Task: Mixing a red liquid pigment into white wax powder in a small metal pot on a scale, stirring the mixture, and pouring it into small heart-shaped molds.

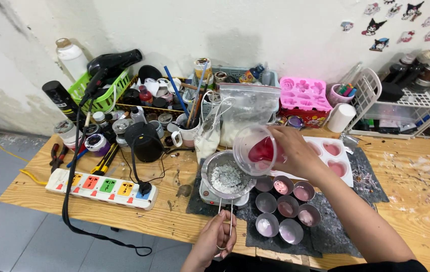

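Wax flakes [227,177], white and crumbly, lie in the metal pot [225,175] that sits on a small hotplate [206,194] near the front edge of the wooden desk [169,214]. The pot's thin wire handle [225,221] runs toward the person, and the left hand [216,241] closes its fingers around the loop at the handle's end, just below the pot. The right hand [295,153] wraps around a clear plastic cup [255,150] and holds it tilted on its side, its mouth turned toward the pot and just above the pot's right rim; a red mass shows inside the cup. So the pot lies between the two hands, the left one directly in front of it and the right one up and to its right.

Just right of the pot, on a dark mat [336,221], stand several small round metal tins [288,209], grouped close together, some with pale pink fill. Behind the right hand lies a white heart mould [333,156] with pink cavities. On the left part of the desk lies a white power strip [101,189] with coloured sockets, a black cable [71,166] running across it. A black hair dryer [111,63] rests on a green basket [101,90] at the back.
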